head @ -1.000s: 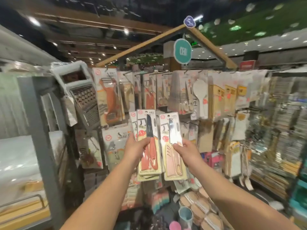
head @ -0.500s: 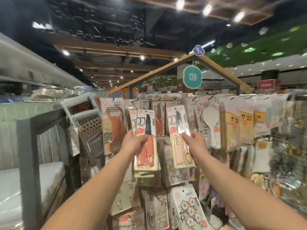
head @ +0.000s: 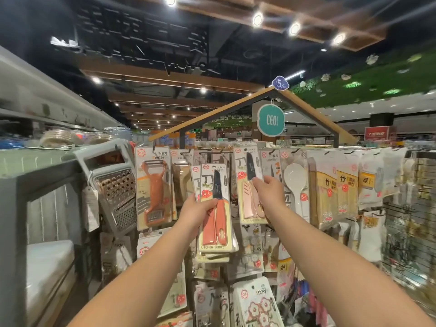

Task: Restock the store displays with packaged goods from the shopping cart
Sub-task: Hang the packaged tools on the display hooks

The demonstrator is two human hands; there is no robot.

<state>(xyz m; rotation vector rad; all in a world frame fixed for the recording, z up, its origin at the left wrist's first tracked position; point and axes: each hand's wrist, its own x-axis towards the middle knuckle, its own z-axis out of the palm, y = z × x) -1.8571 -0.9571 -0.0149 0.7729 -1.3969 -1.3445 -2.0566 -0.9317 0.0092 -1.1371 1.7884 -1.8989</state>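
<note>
At the crowded top row of the peg display (head: 339, 135), my right hand (head: 269, 188) pinches the pink knife pack (head: 247, 185) up by its hook, while my left hand (head: 198, 208) grips a stack of orange knife packs (head: 217, 223) just beside and lower.

A dark open ceiling (head: 146, 43) is crossed by wooden beams (head: 169, 77) set with round spotlights (head: 257, 19). A green leafy panel (head: 377, 81) with white flowers is seen at upper right. A gabled wooden frame (head: 212, 112) is topped by a blue price tag (head: 280, 83), and a teal round sign (head: 270, 120) is hung beneath it. A grey shelf (head: 35, 175) is seen at left, a red sign (head: 375, 133) far right.
</note>
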